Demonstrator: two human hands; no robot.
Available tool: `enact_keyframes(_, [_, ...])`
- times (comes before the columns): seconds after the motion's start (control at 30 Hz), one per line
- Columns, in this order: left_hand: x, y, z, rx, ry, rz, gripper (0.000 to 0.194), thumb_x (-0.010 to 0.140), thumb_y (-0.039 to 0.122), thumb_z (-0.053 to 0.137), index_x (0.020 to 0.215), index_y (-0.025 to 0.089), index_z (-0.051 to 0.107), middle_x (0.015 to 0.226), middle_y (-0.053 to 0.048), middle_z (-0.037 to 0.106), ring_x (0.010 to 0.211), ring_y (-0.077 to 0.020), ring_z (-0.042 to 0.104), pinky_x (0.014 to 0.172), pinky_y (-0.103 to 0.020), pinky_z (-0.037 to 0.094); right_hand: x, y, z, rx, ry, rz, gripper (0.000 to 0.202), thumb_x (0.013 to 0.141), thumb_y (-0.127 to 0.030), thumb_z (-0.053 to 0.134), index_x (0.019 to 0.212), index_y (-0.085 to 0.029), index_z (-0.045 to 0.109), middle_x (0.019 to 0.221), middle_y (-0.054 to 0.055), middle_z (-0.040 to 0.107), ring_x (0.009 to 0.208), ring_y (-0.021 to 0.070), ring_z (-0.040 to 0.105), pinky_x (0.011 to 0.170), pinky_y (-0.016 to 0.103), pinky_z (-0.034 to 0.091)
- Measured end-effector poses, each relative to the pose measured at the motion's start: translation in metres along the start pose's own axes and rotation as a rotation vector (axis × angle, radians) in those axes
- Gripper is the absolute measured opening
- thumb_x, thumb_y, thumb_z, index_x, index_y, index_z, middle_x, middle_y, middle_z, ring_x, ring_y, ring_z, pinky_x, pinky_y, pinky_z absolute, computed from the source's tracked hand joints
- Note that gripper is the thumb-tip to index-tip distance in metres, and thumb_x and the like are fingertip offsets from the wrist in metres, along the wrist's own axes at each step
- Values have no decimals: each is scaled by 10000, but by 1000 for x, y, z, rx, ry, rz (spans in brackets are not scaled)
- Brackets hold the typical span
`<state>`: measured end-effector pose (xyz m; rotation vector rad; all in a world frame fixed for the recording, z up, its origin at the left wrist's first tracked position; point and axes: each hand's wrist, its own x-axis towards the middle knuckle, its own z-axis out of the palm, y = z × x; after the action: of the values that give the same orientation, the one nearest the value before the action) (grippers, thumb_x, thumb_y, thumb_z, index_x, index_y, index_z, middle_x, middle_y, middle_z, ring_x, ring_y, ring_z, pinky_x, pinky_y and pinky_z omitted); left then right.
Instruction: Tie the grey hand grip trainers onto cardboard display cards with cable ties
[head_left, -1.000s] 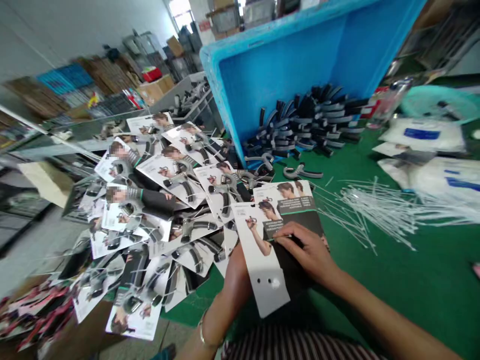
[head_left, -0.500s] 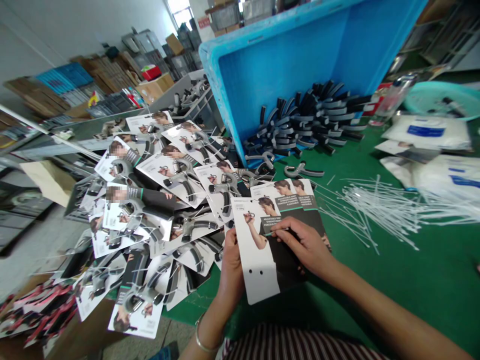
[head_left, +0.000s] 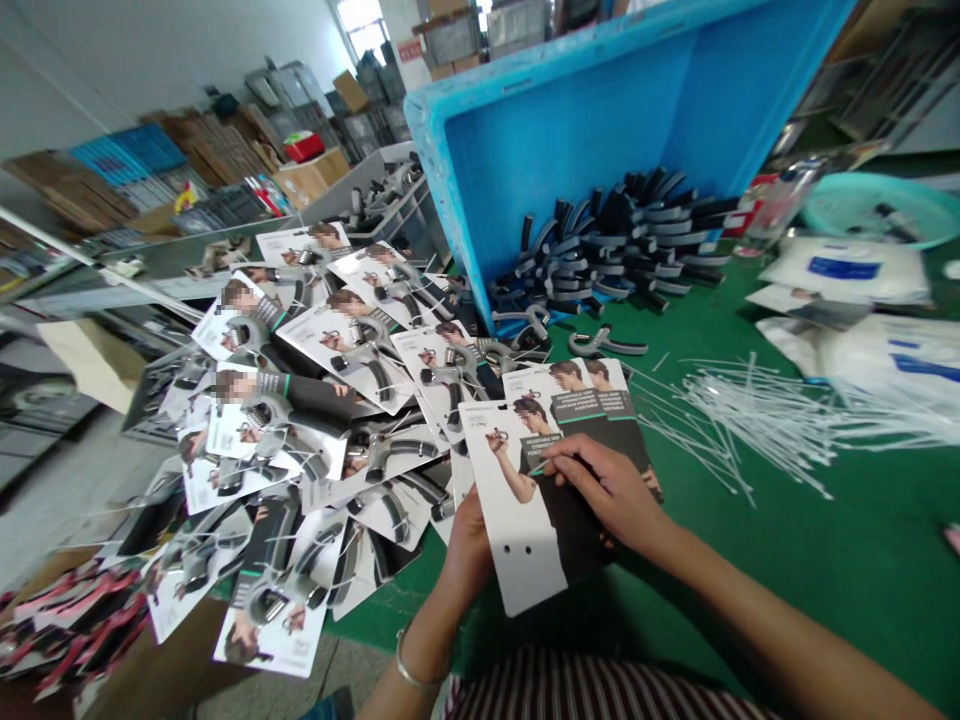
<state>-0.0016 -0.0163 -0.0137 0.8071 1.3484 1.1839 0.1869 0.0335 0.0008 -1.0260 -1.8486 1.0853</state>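
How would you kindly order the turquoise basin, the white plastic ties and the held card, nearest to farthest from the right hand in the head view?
1. Held card: directly at the right hand.
2. White plastic ties: on the green table, right of the hand.
3. Turquoise basin: farther back, far right.

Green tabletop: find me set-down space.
Bare green tabletop lies between the white plastic zip ties and the right forearm; a smaller patch separates the ties from the blue plastic crate. Crowded: the left, under black-and-white cards bearing grey hand grips.

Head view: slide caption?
Left hand behind and right hand atop a printed card, beside carded hand grips, blue crate and white ties.
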Motion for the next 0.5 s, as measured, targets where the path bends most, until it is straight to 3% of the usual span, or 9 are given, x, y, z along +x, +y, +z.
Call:
enact_keyframes(0.1, [-3,0,-1,20,10,54,114,599,165,724,685,145,653,729,-10,677,715,-180,606,660,-269,492,1,0,1,-25,-19,-25,184,1013,-235,421,1082,-234,592,908,9,663,782,138,631,781,261,475])
enact_keyframes(0.33, [0,10,-1,105,21,57,164,579,168,731,539,142,574,503,36,520,529,-113,459,520,-229,395,8,-5,0,-215,-151,-268,263,980,-108,409,1124,-207,605,1014,68,651,962,187,596,876,316,466])
enact_keyframes(0.5, [1,5,-6,125,-32,39,104,595,168,726,638,123,642,588,14,589,553,-113,471,549,-229,397,7,-5,1,-232,-142,-244,264,979,-108,401,1113,-210,604,1006,69,640,972,197,591,890,340,468])
